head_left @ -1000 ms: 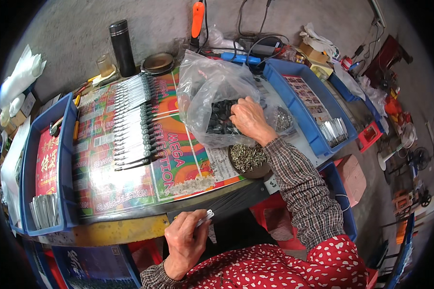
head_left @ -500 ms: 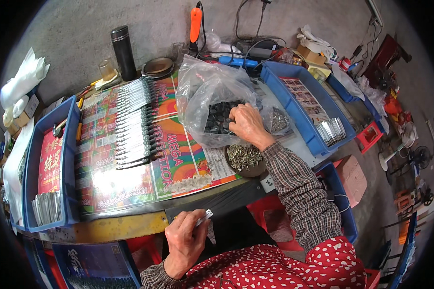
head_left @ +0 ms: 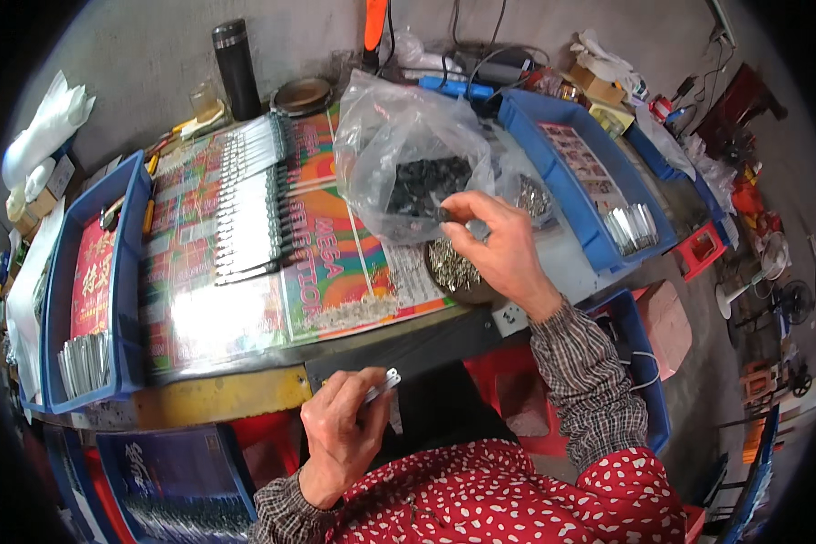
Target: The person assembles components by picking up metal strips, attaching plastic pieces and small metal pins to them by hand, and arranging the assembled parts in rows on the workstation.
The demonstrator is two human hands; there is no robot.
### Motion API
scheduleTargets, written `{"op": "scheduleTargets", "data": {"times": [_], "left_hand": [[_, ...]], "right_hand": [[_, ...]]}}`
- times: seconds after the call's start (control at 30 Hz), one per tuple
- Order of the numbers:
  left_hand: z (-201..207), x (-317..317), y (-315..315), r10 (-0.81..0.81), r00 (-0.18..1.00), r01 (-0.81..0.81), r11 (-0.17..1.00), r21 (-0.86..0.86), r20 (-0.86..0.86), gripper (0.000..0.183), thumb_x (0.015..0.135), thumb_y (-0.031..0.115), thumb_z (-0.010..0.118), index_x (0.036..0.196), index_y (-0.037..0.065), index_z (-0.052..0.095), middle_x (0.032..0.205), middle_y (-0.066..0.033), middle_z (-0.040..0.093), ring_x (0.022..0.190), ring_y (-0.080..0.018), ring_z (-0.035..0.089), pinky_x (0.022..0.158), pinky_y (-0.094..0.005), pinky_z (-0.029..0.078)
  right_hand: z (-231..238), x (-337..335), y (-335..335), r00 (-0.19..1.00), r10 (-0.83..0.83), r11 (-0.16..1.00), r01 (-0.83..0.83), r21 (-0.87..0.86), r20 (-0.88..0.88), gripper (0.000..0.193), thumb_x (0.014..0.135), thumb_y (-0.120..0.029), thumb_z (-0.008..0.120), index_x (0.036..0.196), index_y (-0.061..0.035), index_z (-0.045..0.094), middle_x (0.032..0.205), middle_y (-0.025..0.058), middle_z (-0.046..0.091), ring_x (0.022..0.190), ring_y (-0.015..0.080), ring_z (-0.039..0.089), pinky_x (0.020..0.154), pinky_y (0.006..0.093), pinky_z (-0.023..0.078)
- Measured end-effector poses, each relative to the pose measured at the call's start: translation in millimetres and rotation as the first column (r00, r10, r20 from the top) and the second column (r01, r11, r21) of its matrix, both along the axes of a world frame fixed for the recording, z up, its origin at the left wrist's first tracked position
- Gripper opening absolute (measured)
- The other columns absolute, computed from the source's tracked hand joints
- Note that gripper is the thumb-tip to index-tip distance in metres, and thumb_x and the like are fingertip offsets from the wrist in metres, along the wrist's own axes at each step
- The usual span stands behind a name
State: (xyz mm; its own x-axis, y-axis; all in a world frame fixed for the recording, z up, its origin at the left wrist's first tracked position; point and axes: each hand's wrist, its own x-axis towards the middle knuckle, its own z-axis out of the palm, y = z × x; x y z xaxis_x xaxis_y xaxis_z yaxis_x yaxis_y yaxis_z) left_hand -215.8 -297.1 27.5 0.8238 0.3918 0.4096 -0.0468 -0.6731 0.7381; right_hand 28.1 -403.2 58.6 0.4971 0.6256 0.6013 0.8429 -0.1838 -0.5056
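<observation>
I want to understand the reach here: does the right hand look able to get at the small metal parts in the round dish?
Probably yes: the right hand is close to the small metal parts, and no lid covers their round dish. However, its grip seems occupied by a small dark piece.

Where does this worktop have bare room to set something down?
Widest is the near-left of the glossy sheet, between the left blue bin and pale crumbs, before the metal strips. A narrower gap separates those strips from the clear bag. The right is crowded: bag, bowl of metal parts, right blue bin.
</observation>
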Motion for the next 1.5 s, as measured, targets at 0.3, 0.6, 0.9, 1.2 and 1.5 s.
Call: {"op": "scheduleTargets", "data": {"times": [0.3,0.6,0.9,1.2,1.5], "left_hand": [[4.2,0.5,-10.6,-0.027,0.999,0.029,0.997,-0.073,0.020,0.022,0.073,-0.005,0.072,0.093,0.002,0.066,0.075,-0.0065,0.061,0.055,-0.0120,0.051,0.049,-0.0248,0.039],[4.5,-2.5,-21.7,-0.070,0.997,0.071,0.996,-0.057,0.009,0.024,0.072,-0.006,0.072,0.095,0.000,0.066,0.077,-0.0077,0.062,0.058,-0.0105,0.055,0.049,-0.0228,0.041],[8.4,-5.3,-26.5,-0.109,0.994,0.108,0.994,-0.017,-0.017,0.028,0.071,-0.005,0.073,0.097,0.002,0.065,0.078,-0.0099,0.063,0.058,-0.0192,0.059,0.050,-0.0288,0.047],[7.6,-5.7,-27.0,-0.133,0.990,0.133,0.991,0.005,-0.055,0.027,0.071,-0.005,0.073,0.096,0.002,0.066,0.079,-0.0100,0.064,0.061,-0.0185,0.061,0.053,-0.0281,0.047],[2.3,-6.2,-28.3,-0.133,0.989,0.136,0.989,0.053,-0.070,0.026,0.071,-0.003,0.073,0.096,0.003,0.067,0.080,-0.0102,0.065,0.064,-0.0209,0.063,0.055,-0.0289,0.048]], "right_hand": [[-13.6,-84.5,-49.5,0.921,0.276,0.954,-0.297,-0.037,-0.274,0.026,0.076,-0.004,0.072,0.101,-0.0021,0.066,0.090,0.0089,0.068,0.081,0.0228,0.065,0.074,0.0340,0.052],[-21.8,-100.4,-65.7,0.882,0.356,0.922,-0.385,-0.035,-0.310,0.027,0.076,-0.002,0.071,0.102,0.0000,0.064,0.089,0.0111,0.066,0.079,0.0255,0.064,0.070,0.0349,0.052],[-24.7,-102.2,-72.2,0.854,0.379,0.912,-0.409,-0.011,-0.356,0.025,0.078,-0.001,0.069,0.103,-0.0013,0.064,0.085,0.0086,0.063,0.076,0.0234,0.061,0.066,0.0343,0.050],[-29.7,-90.7,-74.3,0.736,0.439,0.874,-0.482,0.057,-0.516,0.022,0.082,-0.007,0.070,0.103,-0.0015,0.067,0.086,0.0085,0.065,0.078,0.0205,0.062,0.070,0.0329,0.049],[-37.1,-87.6,-74.4,0.708,0.479,0.853,-0.515,0.085,-0.518,0.021,0.081,-0.008,0.071,0.101,-0.0006,0.067,0.089,0.0093,0.066,0.082,0.0222,0.064,0.074,0.0328,0.050]]}}
